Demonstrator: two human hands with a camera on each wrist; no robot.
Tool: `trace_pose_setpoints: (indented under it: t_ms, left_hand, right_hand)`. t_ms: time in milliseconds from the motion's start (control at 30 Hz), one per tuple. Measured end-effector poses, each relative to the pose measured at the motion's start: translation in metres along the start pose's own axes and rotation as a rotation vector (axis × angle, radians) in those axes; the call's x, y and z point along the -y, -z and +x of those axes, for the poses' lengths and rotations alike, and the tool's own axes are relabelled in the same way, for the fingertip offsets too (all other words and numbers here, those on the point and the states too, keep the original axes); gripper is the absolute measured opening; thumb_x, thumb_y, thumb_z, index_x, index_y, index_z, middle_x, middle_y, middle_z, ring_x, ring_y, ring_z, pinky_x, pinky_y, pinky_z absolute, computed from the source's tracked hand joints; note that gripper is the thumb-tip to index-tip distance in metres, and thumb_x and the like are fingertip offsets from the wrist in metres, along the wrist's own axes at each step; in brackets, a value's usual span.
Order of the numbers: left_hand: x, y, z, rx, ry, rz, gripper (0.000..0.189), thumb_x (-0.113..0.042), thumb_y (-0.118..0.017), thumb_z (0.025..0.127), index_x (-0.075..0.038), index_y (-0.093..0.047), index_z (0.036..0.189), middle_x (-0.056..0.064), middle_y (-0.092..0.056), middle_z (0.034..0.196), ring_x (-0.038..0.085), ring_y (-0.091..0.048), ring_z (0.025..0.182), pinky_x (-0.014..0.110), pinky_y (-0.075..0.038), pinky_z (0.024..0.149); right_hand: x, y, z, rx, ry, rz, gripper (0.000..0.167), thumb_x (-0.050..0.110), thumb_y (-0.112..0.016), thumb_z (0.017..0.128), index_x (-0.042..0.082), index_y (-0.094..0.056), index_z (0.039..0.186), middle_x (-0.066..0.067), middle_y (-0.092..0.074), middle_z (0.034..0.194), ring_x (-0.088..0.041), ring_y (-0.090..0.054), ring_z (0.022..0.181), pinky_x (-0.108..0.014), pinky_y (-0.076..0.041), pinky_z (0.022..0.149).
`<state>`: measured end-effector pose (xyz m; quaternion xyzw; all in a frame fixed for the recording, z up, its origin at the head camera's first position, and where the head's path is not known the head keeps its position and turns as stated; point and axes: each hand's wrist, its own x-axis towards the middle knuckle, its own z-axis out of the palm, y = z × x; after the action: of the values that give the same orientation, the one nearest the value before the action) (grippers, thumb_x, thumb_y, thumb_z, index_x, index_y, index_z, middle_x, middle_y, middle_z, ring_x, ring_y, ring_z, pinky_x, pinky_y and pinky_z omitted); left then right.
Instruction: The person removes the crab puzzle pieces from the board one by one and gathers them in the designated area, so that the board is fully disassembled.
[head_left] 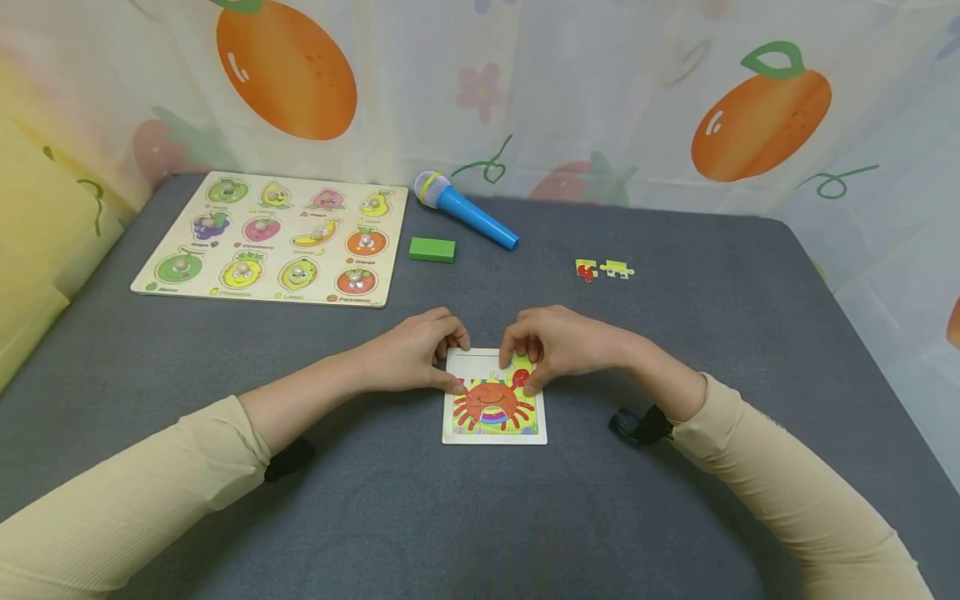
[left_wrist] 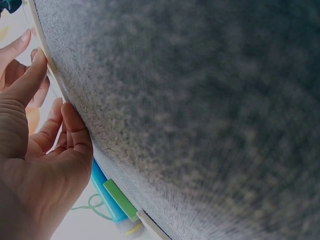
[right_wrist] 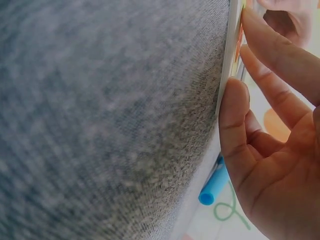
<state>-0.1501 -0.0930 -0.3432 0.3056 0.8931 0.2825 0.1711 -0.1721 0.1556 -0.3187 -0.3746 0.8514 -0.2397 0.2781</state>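
Note:
A small square crab jigsaw puzzle in a white frame lies flat on the table, its orange crab assembled in the lower part. Bare white backing shows along the upper left. My left hand grips the frame's left side, thumb on the edge and curled fingers by the top left corner. With thumb and index finger, my right hand holds the puzzle piece with a red claw at the upper right of the picture. Another right fingertip sits right at the frame's outer edge. My fingers hide part of the top row.
Two loose puzzle pieces lie farther back on the right. Behind the puzzle are a green block and a blue toy microphone. A wooden fruit peg board covers the back left. A printed curtain hangs behind the table.

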Motion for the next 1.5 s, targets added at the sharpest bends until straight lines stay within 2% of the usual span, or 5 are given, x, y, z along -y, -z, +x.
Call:
trace_pose_setpoints:
  t_ms: [1133, 1500]
  left_hand:
    - [0.0007, 0.0002, 0.0002, -0.013, -0.013, -0.001, 0.046, -0.024, -0.087, 0.075, -0.006, -0.062, 0.11, 0.006, -0.055, 0.101, 0.015, -0.052, 0.087, 0.025, -0.044, 0.074]
    - [0.0003, -0.0003, 0.0, -0.006, -0.008, -0.001, 0.045, -0.024, -0.086, 0.076, -0.006, -0.062, 0.11, 0.006, -0.055, 0.102, 0.015, -0.052, 0.087, 0.025, -0.044, 0.074]
  right_hand:
    - [0.0002, -0.0017, 0.0012, -0.026, 0.05, -0.052, 0.027, 0.015, -0.087, 0.074, 0.021, -0.071, 0.094, -0.003, -0.056, 0.094, -0.011, -0.051, 0.074, -0.025, -0.046, 0.067]
    - [0.0012, -0.0016, 0.0008, -0.026, 0.051, -0.05, 0.027, 0.016, -0.087, 0.073, 0.021, -0.07, 0.094, -0.003, -0.057, 0.092, -0.013, -0.05, 0.077, -0.026, -0.045, 0.068]
